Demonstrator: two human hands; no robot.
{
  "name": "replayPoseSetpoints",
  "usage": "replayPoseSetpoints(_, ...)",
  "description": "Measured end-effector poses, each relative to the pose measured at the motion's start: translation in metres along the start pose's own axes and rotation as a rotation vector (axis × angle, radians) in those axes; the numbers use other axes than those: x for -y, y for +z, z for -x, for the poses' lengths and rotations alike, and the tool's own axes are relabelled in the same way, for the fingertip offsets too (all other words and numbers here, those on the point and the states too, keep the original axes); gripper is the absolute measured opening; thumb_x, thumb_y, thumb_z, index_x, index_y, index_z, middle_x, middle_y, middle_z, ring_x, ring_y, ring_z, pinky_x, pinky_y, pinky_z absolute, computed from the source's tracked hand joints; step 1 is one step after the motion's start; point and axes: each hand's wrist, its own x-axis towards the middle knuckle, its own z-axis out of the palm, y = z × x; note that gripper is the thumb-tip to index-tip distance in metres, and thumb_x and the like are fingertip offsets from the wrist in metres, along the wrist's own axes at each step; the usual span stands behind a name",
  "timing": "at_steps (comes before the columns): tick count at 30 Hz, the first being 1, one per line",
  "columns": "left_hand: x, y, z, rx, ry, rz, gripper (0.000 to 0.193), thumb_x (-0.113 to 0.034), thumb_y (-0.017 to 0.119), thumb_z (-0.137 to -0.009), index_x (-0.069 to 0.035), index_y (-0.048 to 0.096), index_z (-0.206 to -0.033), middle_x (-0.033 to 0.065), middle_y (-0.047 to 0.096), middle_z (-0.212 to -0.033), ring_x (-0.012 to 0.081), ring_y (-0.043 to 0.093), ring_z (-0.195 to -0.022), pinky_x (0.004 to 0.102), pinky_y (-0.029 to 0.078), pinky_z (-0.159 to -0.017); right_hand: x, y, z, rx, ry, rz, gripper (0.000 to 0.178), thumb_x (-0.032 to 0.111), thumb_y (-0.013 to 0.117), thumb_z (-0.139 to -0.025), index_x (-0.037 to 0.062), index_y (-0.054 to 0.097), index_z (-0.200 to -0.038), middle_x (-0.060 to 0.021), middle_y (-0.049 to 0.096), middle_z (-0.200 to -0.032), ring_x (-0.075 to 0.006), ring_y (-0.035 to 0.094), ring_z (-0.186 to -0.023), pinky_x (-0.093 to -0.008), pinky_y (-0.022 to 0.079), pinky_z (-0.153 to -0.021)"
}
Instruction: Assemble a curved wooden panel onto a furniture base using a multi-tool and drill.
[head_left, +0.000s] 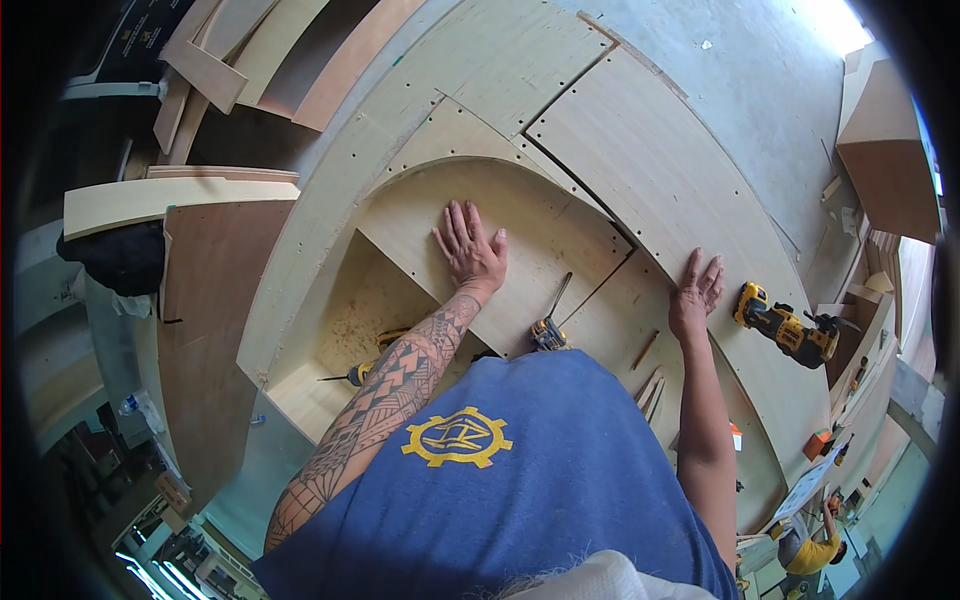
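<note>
A pale grey floor point(745, 95), smooth and lightly marked, spreads across the far right, where a strong white glare point(838, 22) breaks in at the corner. On the right stands a brown-faced wooden box point(890, 175), with scraps of wood point(879, 283) nearer. At far left, curved boards point(345, 62) lean over a shadowed gap, next to a dark machine point(137, 38). A tall brown panel point(220, 330) stands along the left, a black cloth point(118, 262) bunched against it. Near left, slim tube lights point(180, 580) glow cool white above cluttered, dim shelving.
</note>
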Motion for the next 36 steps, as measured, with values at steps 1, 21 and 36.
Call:
replayPoseSetpoints(1, 0.0, 0.0, 0.0, -0.003, 0.003, -0.004, 0.084, -0.055, 0.048, -0.1, -0.004, 0.028, -0.164, 0.0238, 0.022, -0.171, 0.0398, 0.019, -0.159, 0.0644, 0.008, -0.127, 0.0, 0.0, 0.0, -0.003, -0.001, 0.001, 0.099, 0.011, 0.067, -0.097, 0.0303, 0.002, -0.17, -0.0234, -0.007, -0.174, -0.0437, -0.003, -0.162, -0.0618, 0.003, -0.127)
replayPoseSetpoints(21, -0.001, 0.0, 0.001, 0.007, 0.02, -0.024, 0.082, -0.05, 0.051, -0.101, -0.004, 0.027, -0.164, 0.0242, 0.021, -0.171, 0.0403, 0.018, -0.159, 0.0625, 0.007, -0.127, 0.009, -0.009, 0.004, 0.017, 0.042, 0.002, 0.101, 0.01, 0.067, -0.096, 0.0277, 0.001, -0.17, -0.0251, -0.008, -0.174, -0.0455, -0.004, -0.161, -0.0623, 0.003, -0.127)
replayPoseSetpoints(36, -0.004, 0.008, 0.003, 0.02, 0.035, -0.076, 0.081, -0.051, 0.047, -0.103, -0.005, 0.024, -0.165, 0.0232, 0.019, -0.171, 0.0401, 0.014, -0.16, 0.0653, 0.007, -0.126, 0.017, -0.02, 0.004, 0.06, 0.084, 0.004, 0.1, 0.009, 0.065, -0.097, 0.0297, 0.001, -0.17, -0.0222, -0.008, -0.174, -0.0433, -0.004, -0.162, -0.0611, 0.001, -0.127)
